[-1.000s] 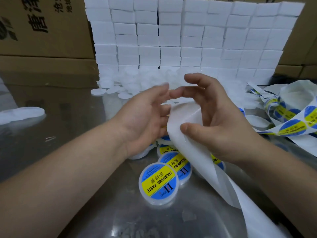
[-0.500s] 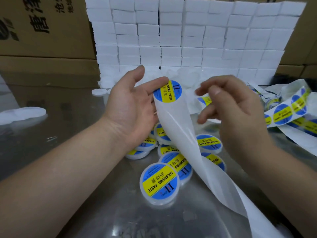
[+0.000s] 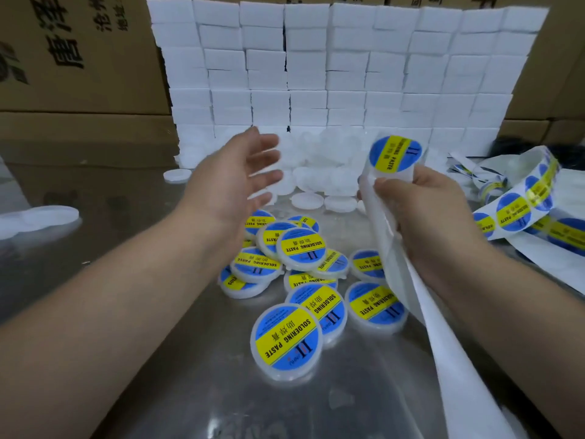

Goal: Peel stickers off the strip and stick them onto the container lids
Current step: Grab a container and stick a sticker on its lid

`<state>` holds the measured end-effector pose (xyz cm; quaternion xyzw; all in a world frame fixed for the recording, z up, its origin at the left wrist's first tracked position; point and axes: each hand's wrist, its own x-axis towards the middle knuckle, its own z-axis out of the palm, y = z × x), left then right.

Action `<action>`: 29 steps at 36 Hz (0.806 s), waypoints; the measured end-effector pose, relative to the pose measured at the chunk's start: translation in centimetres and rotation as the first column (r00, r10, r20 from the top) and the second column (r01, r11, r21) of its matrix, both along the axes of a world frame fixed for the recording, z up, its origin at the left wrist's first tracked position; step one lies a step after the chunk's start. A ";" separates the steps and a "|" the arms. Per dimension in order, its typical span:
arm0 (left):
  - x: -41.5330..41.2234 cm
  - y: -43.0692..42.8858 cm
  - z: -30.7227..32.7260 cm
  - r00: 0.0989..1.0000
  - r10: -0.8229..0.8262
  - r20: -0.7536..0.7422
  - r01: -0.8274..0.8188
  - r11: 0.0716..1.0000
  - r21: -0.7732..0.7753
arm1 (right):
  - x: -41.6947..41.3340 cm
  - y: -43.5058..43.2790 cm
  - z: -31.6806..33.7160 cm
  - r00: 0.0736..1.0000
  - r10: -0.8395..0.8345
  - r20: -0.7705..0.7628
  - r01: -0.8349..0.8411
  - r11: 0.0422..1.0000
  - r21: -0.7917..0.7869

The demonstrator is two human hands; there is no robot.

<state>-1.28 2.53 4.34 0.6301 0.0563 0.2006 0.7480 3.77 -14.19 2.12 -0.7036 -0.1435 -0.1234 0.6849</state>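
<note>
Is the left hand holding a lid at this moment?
No, the left hand is open and empty, fingers spread above the labelled lids.

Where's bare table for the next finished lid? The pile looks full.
Bare metal table lies left of the left forearm, and in front of the nearest labelled lid. Crowded: the labelled pile, and the sticker strip at right.

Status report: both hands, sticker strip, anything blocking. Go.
Left hand open, empty, blurred above the labelled lids. Right hand grips the backing strip, one sticker at its top. Nothing blocking.
</note>
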 end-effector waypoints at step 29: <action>12.9 0.7 0.2 0.982 -0.017 -0.189 0.105 0.877 0.469 | 0.6 0.2 -1.0 0.987 0.111 0.116 -0.097 0.988 -0.117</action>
